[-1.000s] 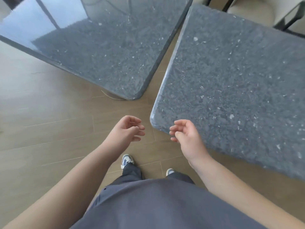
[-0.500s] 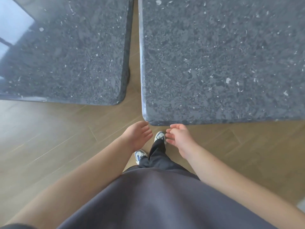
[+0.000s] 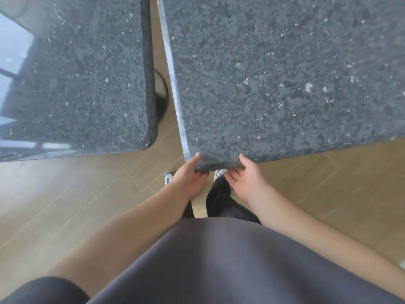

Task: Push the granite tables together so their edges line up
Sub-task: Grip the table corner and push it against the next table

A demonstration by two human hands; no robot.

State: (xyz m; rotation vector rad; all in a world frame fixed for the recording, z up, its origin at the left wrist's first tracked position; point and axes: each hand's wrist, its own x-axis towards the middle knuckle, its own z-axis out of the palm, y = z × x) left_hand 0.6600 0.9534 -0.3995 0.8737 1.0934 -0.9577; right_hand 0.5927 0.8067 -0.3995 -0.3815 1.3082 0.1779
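Where the two slabs nearly meet, a strip of wooden floor point(image 3: 87, 194) shows between them, narrow at the far end and widening toward the person. The right granite table point(image 3: 285, 73) is dark grey stone flecked with pale chips, polished, with a rounded near-left corner and a lighter, shiny left edge. Its near edge sits closer to the person than that of the left granite table point(image 3: 76, 73), so the near edges are out of line. The left slab is the same speckled stone, with a rounded near-right corner and window light reflected along its left part; a dark round base point(image 3: 161, 93) shows in the gap below its right edge.

The left hand point(image 3: 189, 178) grips the right table's near-left corner, thumb on top and fingers curled beneath the edge. The right hand point(image 3: 247, 178) grasps the near edge just beside it, thumb on the top face, fingers reaching under.
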